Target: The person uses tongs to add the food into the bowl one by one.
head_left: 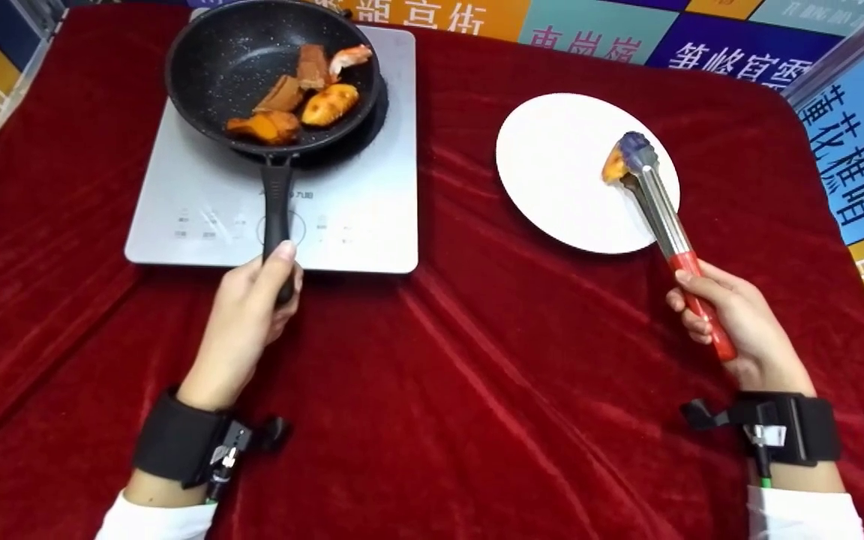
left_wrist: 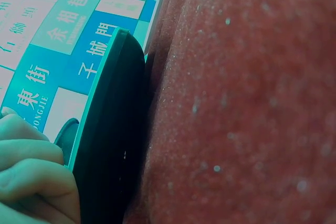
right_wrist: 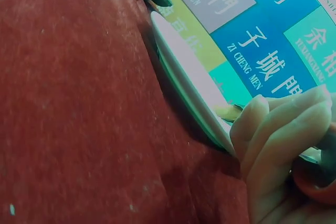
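My left hand (head_left: 252, 300) grips the black handle of a speckled frying pan (head_left: 229, 71), thumb along its top. The pan sits on a silver induction cooktop (head_left: 372, 225). Inside lie brown pieces, an orange piece (head_left: 263, 129), a yellow piece (head_left: 331, 105) and a red-and-white bit (head_left: 349, 60). On the other side, my right hand (head_left: 736, 315) holds red-handled metal tongs (head_left: 663, 210) with purple tips. Those tips are at a yellow-orange food piece (head_left: 613, 166) over the white plate (head_left: 552, 172). In the right wrist view, curled fingers (right_wrist: 283, 145) partly hide the plate (right_wrist: 181, 72).
Wrinkled dark red cloth (head_left: 462, 405) covers the table. Panels with printed characters (head_left: 732, 60) stand along the back and sides. Each wrist wears a black strap (head_left: 181, 435) with a small camera mount and cable.
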Tool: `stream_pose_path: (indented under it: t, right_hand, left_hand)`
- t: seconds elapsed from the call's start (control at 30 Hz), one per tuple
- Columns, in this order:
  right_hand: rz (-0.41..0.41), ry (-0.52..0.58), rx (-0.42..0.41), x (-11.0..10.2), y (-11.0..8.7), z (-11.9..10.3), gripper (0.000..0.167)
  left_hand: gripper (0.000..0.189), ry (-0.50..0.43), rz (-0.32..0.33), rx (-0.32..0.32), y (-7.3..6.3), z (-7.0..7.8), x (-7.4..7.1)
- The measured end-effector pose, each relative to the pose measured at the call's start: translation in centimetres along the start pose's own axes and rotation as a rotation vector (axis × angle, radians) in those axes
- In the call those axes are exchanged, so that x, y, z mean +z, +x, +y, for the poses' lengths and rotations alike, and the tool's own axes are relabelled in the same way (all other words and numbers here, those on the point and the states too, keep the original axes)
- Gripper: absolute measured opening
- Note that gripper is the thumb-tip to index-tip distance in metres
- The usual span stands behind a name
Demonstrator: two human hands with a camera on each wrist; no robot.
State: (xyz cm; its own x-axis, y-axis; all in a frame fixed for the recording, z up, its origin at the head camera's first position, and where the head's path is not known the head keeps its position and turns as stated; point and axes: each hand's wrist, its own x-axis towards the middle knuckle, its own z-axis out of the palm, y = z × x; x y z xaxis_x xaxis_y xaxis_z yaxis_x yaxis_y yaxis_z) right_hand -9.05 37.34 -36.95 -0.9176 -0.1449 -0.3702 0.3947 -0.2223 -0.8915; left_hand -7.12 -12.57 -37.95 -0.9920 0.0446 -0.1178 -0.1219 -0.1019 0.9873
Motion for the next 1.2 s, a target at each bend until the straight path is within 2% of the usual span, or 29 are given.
stream_pose_path:
  t: [0.37,0.7,0.9,1.2]
  right_hand:
    - [-0.055,0.032,-0.054,2.9,1.3,-0.5,0.029]
    - [-0.103,0.158,-0.121,6.9,2.9,-1.0,0.020]
    - [-0.163,0.183,-0.158,10.5,3.7,-1.3,0.020]
    - [-0.278,0.138,-0.210,17.1,5.1,-1.1,0.021]
  left_hand:
    - [0.045,0.029,0.005,0.003,-0.1,0.2,-0.1]
    - [0.048,0.065,0.012,0.004,0.1,-0.2,0.0]
    - [0.049,0.067,0.013,-0.006,0.1,-0.3,0.0]
    - [0.049,0.078,0.035,-0.002,0.0,0.0,0.0]
